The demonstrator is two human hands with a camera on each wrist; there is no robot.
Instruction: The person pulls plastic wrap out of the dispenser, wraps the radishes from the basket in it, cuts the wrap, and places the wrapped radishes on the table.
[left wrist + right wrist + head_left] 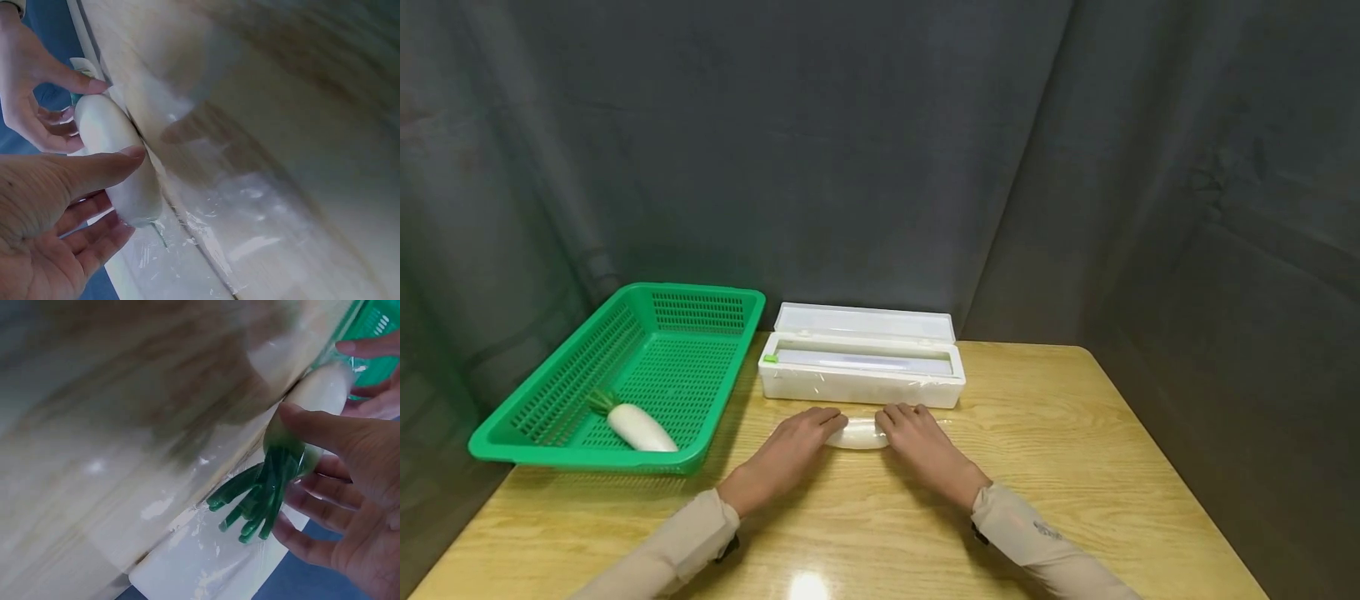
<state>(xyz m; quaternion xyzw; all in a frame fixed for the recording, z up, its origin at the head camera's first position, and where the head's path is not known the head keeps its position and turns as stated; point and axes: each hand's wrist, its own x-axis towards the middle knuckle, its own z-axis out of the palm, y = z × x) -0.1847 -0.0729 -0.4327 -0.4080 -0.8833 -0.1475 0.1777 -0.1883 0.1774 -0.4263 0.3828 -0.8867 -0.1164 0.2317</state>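
A white radish point(857, 435) lies crosswise on the table in front of an open white dispenser box point(861, 387). My left hand point(792, 454) holds its left end, thumb on the near side and fingers curled over the far side. At the other end, my right hand point(922, 447) grips it in the same way. Clear plastic film point(256, 212) clings about the radish and stretches over the wood in the left wrist view. Cut green stalks point(259, 494) show under film near the right hand in the right wrist view.
To the left stands a green plastic basket point(739, 392) with another white radish point(642, 428) inside, its stalks attached. The box's lid point(865, 320) is raised at the back, before a dark grey curtain point(820, 167). A green tab point(771, 358) sits at the box's left end.
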